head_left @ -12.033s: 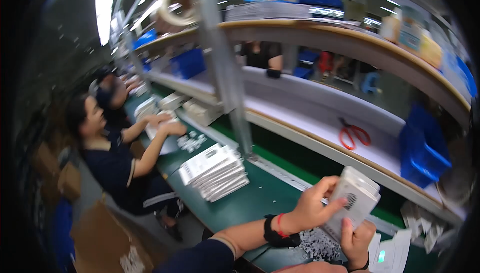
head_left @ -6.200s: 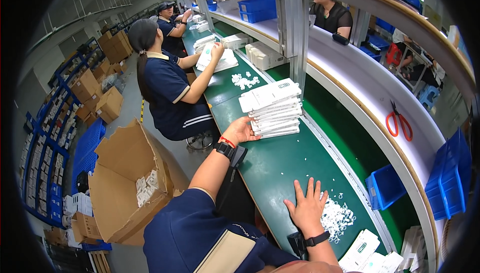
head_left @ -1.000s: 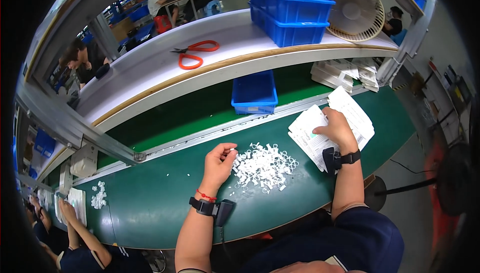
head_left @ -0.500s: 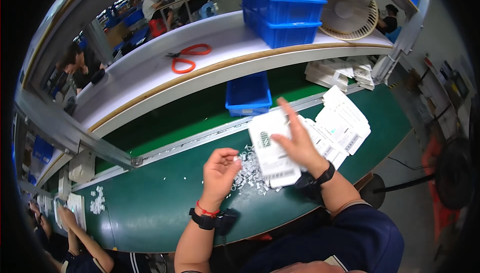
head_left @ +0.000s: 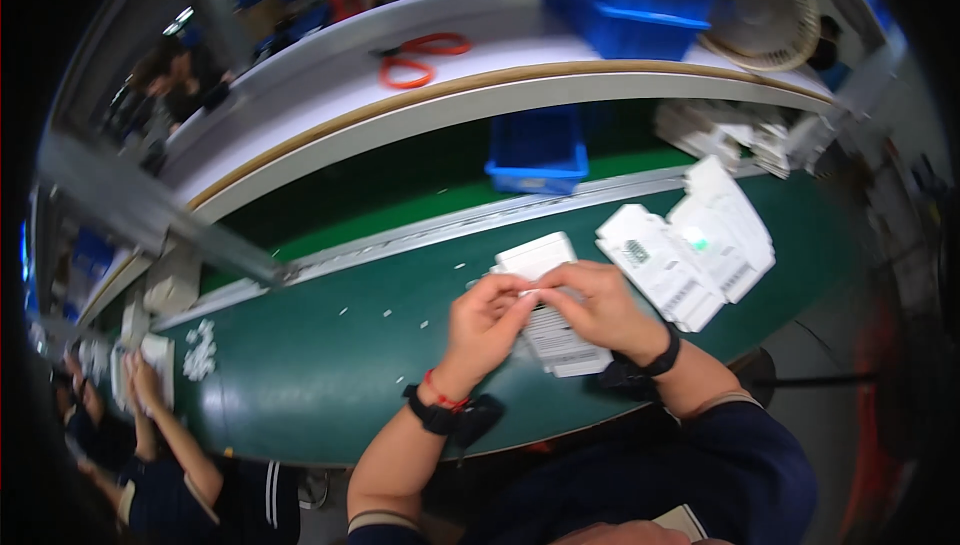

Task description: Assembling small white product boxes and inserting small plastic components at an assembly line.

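My left hand (head_left: 480, 333) and my right hand (head_left: 600, 307) meet fingertip to fingertip, both closed in a pinch on a small white piece (head_left: 530, 292). Its exact kind is too small to make out. Below them a flat white printed carton (head_left: 566, 347) lies on the green worktop, partly covered by my fingers. To the right, several similar flat white cartons (head_left: 655, 255) lie spread and overlapping.
A blue bin (head_left: 537, 160) stands behind the metal rail. On the shelf above are red-handled scissors (head_left: 420, 57), stacked blue bins (head_left: 645, 15) and a fan (head_left: 765, 15). At left, a co-worker's hands (head_left: 140, 380) work near a heap of small white pieces (head_left: 200, 350).
My right hand has let go of the carton, which now lies on the worktop. Both hands have come together on the small piece. The loose pile beneath is now hidden. The view has shifted.
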A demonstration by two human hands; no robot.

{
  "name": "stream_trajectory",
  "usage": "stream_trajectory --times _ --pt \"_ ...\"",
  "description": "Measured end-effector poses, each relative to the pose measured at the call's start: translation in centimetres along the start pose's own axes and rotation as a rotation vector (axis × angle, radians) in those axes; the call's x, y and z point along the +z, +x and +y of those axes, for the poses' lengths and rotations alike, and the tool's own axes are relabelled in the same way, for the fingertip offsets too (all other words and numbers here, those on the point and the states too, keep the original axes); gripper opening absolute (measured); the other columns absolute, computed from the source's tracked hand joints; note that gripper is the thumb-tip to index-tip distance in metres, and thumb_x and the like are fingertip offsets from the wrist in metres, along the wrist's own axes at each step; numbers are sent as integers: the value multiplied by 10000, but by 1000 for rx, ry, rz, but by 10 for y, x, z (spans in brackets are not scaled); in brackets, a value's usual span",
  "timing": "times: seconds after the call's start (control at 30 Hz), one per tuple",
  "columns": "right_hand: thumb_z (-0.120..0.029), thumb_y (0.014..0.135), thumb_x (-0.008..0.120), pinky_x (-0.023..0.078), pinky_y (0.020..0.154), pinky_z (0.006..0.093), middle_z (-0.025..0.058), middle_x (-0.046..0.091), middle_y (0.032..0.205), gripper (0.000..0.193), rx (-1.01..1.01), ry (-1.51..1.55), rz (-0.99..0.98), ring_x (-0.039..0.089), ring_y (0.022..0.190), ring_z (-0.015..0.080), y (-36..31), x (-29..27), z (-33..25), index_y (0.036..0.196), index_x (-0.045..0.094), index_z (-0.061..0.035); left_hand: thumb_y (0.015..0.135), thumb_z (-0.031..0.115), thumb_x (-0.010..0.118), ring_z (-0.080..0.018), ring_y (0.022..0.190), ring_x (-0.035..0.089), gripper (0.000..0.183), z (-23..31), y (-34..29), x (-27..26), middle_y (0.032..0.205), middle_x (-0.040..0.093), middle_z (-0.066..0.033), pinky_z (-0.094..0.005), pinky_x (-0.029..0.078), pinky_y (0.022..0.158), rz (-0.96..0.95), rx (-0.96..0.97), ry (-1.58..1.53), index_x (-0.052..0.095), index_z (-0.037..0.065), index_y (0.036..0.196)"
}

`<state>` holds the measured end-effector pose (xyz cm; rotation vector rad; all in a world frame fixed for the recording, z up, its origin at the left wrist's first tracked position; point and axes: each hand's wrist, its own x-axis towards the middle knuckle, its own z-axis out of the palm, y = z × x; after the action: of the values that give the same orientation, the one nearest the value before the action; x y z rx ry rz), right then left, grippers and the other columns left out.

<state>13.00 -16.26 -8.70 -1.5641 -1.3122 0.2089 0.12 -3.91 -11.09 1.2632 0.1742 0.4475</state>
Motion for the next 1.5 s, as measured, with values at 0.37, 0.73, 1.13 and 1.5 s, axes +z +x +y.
stream_trajectory --times 0.37,0.73,1.13,1.5 --pt "-76 798 631 486 624 380 144 636 733 59 -10 -43 19 619 688 336 1 8 1 820 621 -22 800 15 682 -47 578 548 61 12 -1 2 741 609 -42 -178 425 502 168 288 734 661 -19 846" --pt "-36 834 626 496 749 279 149 659 991 409 292 315 -222 644 870 168 -8 12 7 1225 524 26 803 52 668 -38 498 435 74 -6 -3 -11 682 577 -24 -206 346 462 306 184 494 646 -18 811" --pt "-13 867 577 485 766 246 109 654 1008 414 239 414 -251 589 883 91 -2 5 -4 1273 510 30 842 61 642 -18 561 513 92 2 1 -5 677 612 -5 -184 413 497 383 30 343 635 -30 827" --pt "-82 817 617 484 856 339 238 622 1076 515 56 175 -290 640 996 303 -14 15 -22 1285 469 75 857 72 585 -37 657 519 95 -11 -10 -4 754 607 4 -203 429 573 370 -117 162 610 -10 817"
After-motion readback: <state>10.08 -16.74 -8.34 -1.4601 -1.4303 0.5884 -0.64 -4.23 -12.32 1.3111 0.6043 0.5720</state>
